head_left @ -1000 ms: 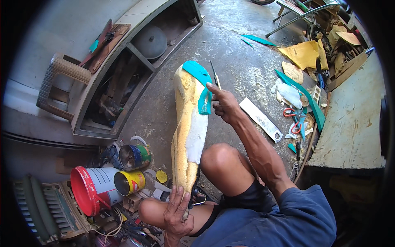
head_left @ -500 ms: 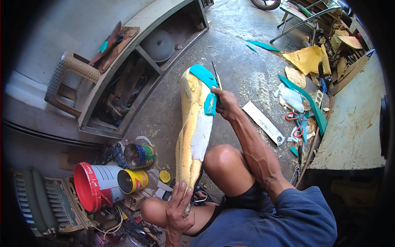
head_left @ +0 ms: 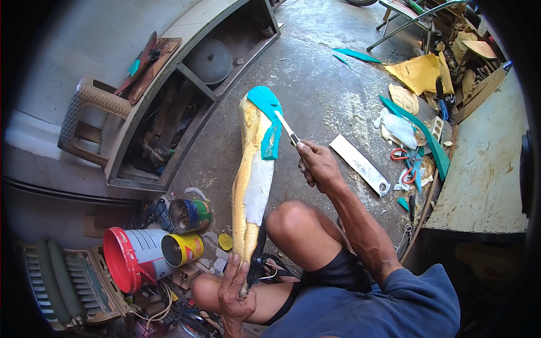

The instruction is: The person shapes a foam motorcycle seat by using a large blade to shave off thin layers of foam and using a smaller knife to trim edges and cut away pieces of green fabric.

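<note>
Cluttered workshop w/ concrete floor (head_left: 338, 79), paint cans (head_left: 183, 248) at left, foam scraps at right. Seated person props a long yellow foam form (head_left: 248, 191) upright btwn the knees; teal and white patches cover its top. Left hand (head_left: 236, 287) clenched round its base. Right hand (head_left: 318, 166) grips a thin blade (head_left: 287, 128), tip just beside the teal patch (head_left: 267, 121). Risks: the blade could slip and gouge the foam or nick the nearby knee; one-handed hold may let the form twist.

Person wears blue short-sleeve tee w/ sleeve ending above right elbow, dark shorts, both forearms, knees & hands bare: left hand (head_left: 235, 288), right hand (head_left: 319, 165), no gloves.
</note>
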A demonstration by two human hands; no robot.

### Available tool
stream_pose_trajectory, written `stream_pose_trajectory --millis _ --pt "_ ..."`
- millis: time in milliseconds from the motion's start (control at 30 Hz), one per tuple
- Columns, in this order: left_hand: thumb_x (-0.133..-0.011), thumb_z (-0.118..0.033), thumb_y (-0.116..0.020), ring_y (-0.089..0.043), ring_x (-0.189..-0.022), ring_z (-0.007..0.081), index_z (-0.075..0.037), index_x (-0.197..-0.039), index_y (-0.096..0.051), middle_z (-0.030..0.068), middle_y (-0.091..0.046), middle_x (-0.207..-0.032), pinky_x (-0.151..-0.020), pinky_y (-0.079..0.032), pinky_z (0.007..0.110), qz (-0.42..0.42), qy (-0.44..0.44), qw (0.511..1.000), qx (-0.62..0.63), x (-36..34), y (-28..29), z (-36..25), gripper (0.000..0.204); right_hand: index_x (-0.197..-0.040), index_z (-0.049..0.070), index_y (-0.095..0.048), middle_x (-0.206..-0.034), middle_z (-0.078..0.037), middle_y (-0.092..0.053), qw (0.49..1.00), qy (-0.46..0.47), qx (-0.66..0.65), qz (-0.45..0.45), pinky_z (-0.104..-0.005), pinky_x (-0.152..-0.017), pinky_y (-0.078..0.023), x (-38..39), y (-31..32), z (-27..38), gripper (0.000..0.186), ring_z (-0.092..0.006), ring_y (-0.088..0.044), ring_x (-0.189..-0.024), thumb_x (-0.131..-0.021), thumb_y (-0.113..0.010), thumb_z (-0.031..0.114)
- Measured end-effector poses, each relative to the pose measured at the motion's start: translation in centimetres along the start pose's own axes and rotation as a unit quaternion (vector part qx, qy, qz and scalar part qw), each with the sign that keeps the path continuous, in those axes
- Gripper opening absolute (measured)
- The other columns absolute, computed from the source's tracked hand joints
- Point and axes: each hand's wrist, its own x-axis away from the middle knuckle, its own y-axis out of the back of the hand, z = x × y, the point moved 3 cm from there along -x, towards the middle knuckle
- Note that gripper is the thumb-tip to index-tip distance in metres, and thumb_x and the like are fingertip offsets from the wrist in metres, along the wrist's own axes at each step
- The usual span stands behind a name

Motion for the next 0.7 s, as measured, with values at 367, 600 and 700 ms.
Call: stream_pose_trajectory --millis 367,600,700 --pt "-0.066 0.005 -0.052 -0.042 -0.144 0.0515 -0.005 -0.145 -0.059 0.0261 -0.049 -0.154 -0.118 -0.037 0.056 0.003 0.013 1.000 -0.005 0.0 0.2 0.1 0.079 -0.133 0.006 -0.066 -0.064 0.001 -0.052 0.998 -0.041 0.015 0.050 -0.0259 -0.036 -0.035 -0.5 0.5 1.2 0.039 -0.0072 -0.045 -0.041 -0.107 -0.053 0.032" --pt "-0.066 0.005 -0.053 -0.042 -0.144 0.0516 -0.006 -0.145 -0.058 0.0258 -0.049 -0.153 -0.119 -0.037 0.055 0.014 0.013 1.000 0.006 0.3 -0.2 0.3 0.080 -0.126 0.003 -0.067 -0.062 0.002 -0.051 0.997 -0.051 -0.015 0.058 -0.0249 -0.034 -0.032 -1.2 0.5 1.1 0.036 -0.0052 -0.040 -0.039 -0.106 -0.056 0.031" --pt "-0.066 0.006 -0.053 -0.042 -0.144 0.0516 -0.007 -0.145 -0.059 0.0252 -0.050 -0.154 -0.118 -0.038 0.054 0.002 0.008 1.000 -0.027 0.0 0.1 0.4 0.080 -0.122 0.004 -0.068 -0.062 0.002 -0.050 0.998 -0.032 -0.009 0.061 -0.0247 -0.034 -0.030 -0.5 0.2 1.3 0.035 -0.0048 -0.040 -0.039 -0.105 -0.057 0.032"
